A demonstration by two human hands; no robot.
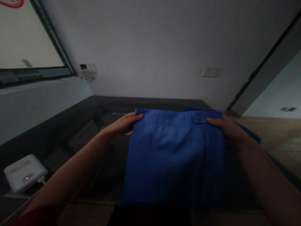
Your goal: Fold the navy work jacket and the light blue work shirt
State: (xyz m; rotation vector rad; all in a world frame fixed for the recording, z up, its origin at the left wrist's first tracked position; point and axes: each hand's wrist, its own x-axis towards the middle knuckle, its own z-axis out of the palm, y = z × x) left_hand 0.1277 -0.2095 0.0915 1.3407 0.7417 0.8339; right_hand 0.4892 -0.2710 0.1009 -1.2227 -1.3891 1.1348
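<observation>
A blue garment (pixel 171 150), which looks like a work jacket, hangs spread between my two hands. Its top edge is a stitched band with a button and a buttoned tab on the right side. My left hand (pixel 127 123) pinches the band's left corner, thumb on the near face. On the opposite corner, beside the tab, my right hand (pixel 231 127) grips the cloth with its thumb in front. More dark blue cloth (pixel 251 134) shows behind my right hand. The garment's lower part fades into shadow, and the fingers behind the cloth are hidden.
Dark furniture (pixel 80 136) stands below and beyond the garment, against a pale wall (pixel 145 53). A white box-like device (pixel 25 172) sits at lower left. Wall sockets (pixel 211 72) are at the back, a window (pixel 28 37) at upper left, and wooden-looking floor (pixel 282 135) at right.
</observation>
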